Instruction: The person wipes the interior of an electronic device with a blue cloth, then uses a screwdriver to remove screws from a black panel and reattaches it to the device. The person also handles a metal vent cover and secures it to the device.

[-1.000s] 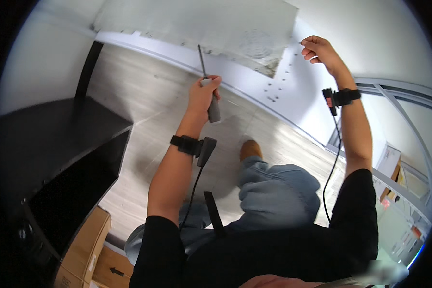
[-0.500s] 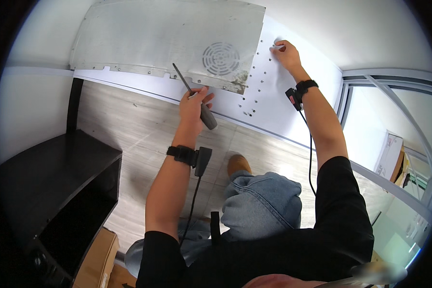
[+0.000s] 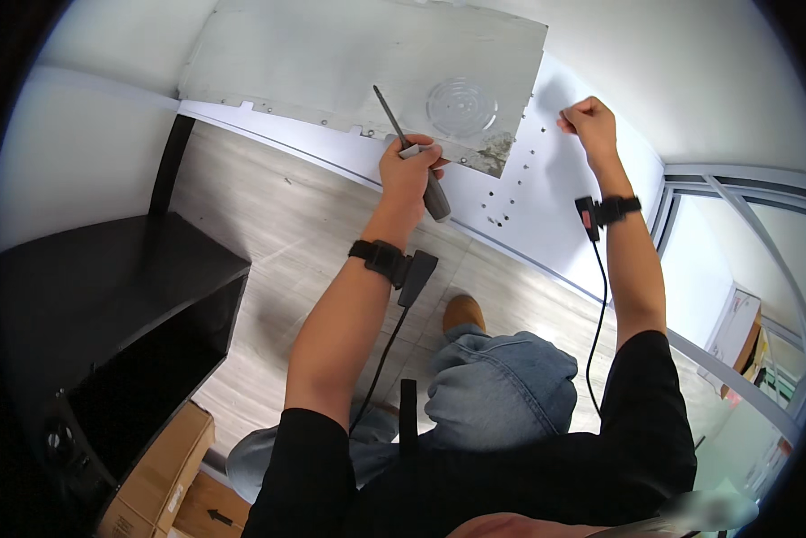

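Note:
In my left hand [image 3: 409,170] is a screwdriver [image 3: 436,195], its grey handle wrapped by my fingers and its dark shaft slanting up to the left over a metal panel [image 3: 331,67]. This grey sheet has a round slotted vent [image 3: 461,106] and a stained corner. Above the white tabletop [image 3: 475,190], right of the panel, hovers my right hand [image 3: 591,125]. Its fingers are curled and pinched together; whatever they hold is hidden. Several small screws [image 3: 491,194] stand or lie spaced out on the white surface between the panel and my right hand.
A black cabinet [image 3: 116,278] with an open front stands at the left, with cardboard boxes [image 3: 156,462] below it. Metal framing [image 3: 735,188] runs along the right. Each wrist carries a strapped device trailing a cable, such as the left cable [image 3: 381,368].
The view has shifted, so the panel appears farther right. My right fingertips have closed tighter and drawn slightly away from the screws. My left hand keeps hold of the screwdriver.

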{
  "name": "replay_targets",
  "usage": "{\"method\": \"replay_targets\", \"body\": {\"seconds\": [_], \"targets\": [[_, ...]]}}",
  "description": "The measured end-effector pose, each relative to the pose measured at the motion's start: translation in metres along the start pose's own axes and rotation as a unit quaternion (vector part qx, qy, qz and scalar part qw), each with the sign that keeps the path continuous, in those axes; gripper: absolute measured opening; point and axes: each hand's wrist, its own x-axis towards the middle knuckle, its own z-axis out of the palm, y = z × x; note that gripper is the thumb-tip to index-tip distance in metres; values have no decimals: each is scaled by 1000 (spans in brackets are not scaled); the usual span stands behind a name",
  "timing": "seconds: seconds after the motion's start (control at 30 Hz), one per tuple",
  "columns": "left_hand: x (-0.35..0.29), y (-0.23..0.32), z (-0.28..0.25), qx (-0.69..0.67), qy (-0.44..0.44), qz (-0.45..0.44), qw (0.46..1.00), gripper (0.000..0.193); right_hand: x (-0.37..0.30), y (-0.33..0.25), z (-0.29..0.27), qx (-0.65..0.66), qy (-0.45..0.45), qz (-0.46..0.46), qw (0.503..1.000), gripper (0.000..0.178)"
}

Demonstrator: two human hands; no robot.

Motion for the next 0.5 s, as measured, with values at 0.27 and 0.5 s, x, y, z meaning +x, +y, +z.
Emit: {"method": "replay_targets", "body": {"seconds": [0.27, 0.5], "targets": [[-32, 39, 1, -53, -108, -21, 992, 34, -101, -33, 9, 71, -136, 0, 988, 12], [-66, 55, 4, -96, -177, -40, 979, 47, -158, -46, 40, 181, -265, 50, 946, 15]]}}
